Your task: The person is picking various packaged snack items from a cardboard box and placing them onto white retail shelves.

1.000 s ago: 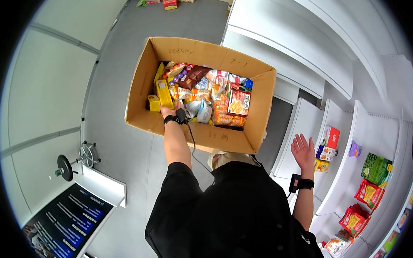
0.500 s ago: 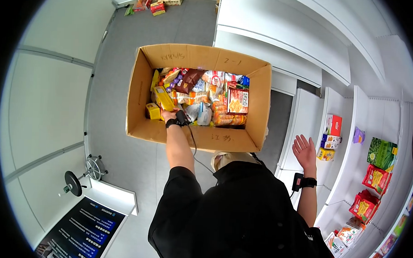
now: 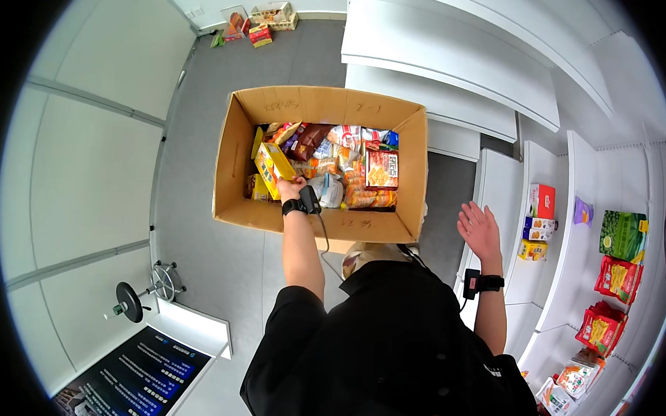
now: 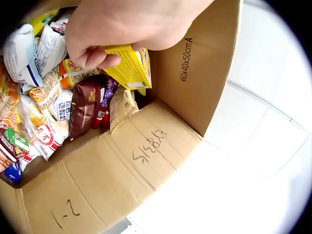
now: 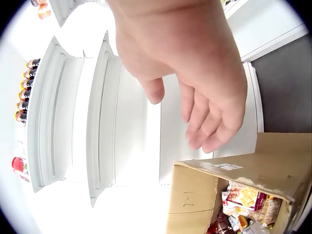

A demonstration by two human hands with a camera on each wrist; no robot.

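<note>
My left hand [image 3: 291, 188] grips a yellow printed box [image 3: 274, 164] at its near end, inside the left part of a large cardboard carton [image 3: 329, 104]. In the left wrist view, curled fingers [image 4: 100, 57] hold this yellow box, which tilts above the packages. Below it, another yellow box [image 3: 257, 188] lies in the carton's near left corner. Around them are a brown bag [image 3: 311, 143], orange-and-clear snack packs [image 3: 370, 198] and a red flat package [image 3: 382, 169]. Off to the right, my right hand [image 3: 480, 229] hangs in the air with fingers extended and holds nothing.
White shelves [image 3: 449, 47] stand beyond the carton and along the right. Boxes [image 3: 542, 202] and red bags [image 3: 602, 327] sit on the right shelves. A dark screen [image 3: 140, 374] and a round stool [image 3: 129, 302] are at lower left. More packages [image 3: 260, 35] lie on the far floor.
My left hand has lifted the yellow box and tilted it, uncovering more of the other yellow box below. The right hand stays out to the side, and the head view has shifted.
</note>
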